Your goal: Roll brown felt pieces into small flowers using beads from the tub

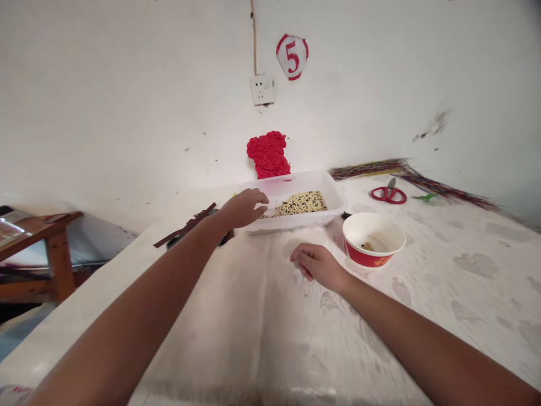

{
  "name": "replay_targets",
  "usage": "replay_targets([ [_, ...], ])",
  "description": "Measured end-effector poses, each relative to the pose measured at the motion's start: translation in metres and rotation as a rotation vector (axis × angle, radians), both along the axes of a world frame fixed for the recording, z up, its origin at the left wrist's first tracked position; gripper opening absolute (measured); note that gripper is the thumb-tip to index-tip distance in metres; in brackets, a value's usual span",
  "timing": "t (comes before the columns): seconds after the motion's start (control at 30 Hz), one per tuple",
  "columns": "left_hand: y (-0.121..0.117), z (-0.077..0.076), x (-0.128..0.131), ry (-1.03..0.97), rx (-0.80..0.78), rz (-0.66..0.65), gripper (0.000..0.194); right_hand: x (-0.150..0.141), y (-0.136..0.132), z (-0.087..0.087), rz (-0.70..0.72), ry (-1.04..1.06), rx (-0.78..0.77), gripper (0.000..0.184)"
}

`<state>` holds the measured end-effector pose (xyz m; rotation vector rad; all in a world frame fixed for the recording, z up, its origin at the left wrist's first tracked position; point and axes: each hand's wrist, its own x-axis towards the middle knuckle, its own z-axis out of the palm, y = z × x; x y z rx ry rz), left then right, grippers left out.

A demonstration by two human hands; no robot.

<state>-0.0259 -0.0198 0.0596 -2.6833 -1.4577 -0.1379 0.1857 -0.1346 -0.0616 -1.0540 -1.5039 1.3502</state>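
Note:
A white plastic box (332,194) stands against the wall, with a heap of pale and dark beads (302,204) on its floor. My left hand (245,207) reaches over the left part of the box, thumb and fingers apart, and holds nothing that I can see. In front of the box, just above or on the table, my right hand (315,265) is closed with its fingers curled in; whatever lies inside them is hidden. To its right sits a red and white paper bowl (367,256) with a few small bits at the bottom.
Behind the box is a bumpy red sheet (269,155). Red-handled scissors (389,194), a small green thing (426,197) and bundles of thin coloured wires (448,189) lie at the back right. Dark brown strips (186,228) lie left of the box. A wooden stand (59,254) is beyond the left table edge.

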Motion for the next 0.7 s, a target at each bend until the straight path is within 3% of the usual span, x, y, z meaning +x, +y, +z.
replay_targets([
  [0.13, 0.047, -0.017, 0.030, 0.151, -0.128, 0.109, 0.024, 0.000, -0.001, 0.001, 0.028, -0.039, -0.006, 0.017],
  [0.3, 0.076, -0.036, 0.026, 0.341, -0.273, 0.319, 0.034, 0.000, 0.002, 0.000, 0.054, -0.111, 0.030, 0.018],
  [0.5, 0.066, -0.028, 0.020, 0.394, -0.375, 0.451, 0.034, -0.001, 0.005, -0.001, 0.028, -0.214, 0.113, 0.021],
  [0.7, 0.050, -0.020, 0.024, 0.246, -0.455, 0.484, 0.030, -0.001, 0.001, 0.002, 0.011, -0.284, 0.188, 0.020],
])
